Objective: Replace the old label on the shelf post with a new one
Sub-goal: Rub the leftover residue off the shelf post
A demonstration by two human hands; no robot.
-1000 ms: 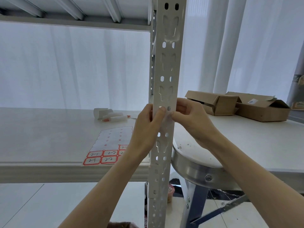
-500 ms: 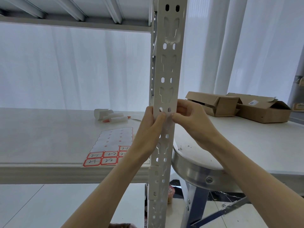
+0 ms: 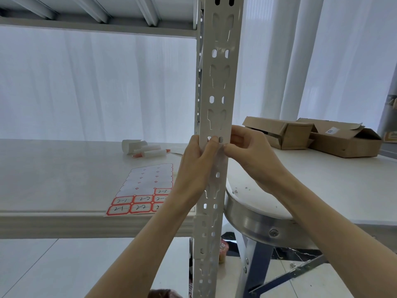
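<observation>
A white slotted shelf post [image 3: 217, 87] runs top to bottom through the middle of the view. My left hand [image 3: 196, 166] wraps the post from the left, thumb pressed on its front face. My right hand [image 3: 249, 155] comes in from the right, fingertips pinched against the post right beside that thumb. A label at the fingertips is not discernible; the fingers hide that spot. On the shelf board to the left lies a sticker sheet [image 3: 148, 188] with red-bordered labels handwritten in its lower rows.
Behind the sheet lie rolled white paper pieces and a marker [image 3: 148, 152]. Two brown cardboard boxes [image 3: 311, 136] sit on the white table at right. A round metal-rimmed stool [image 3: 257, 220] stands just right of the post. A shelf board [image 3: 96, 16] spans overhead.
Both hands stay on the same spot of the post; the fingertips have shifted only slightly against each other.
</observation>
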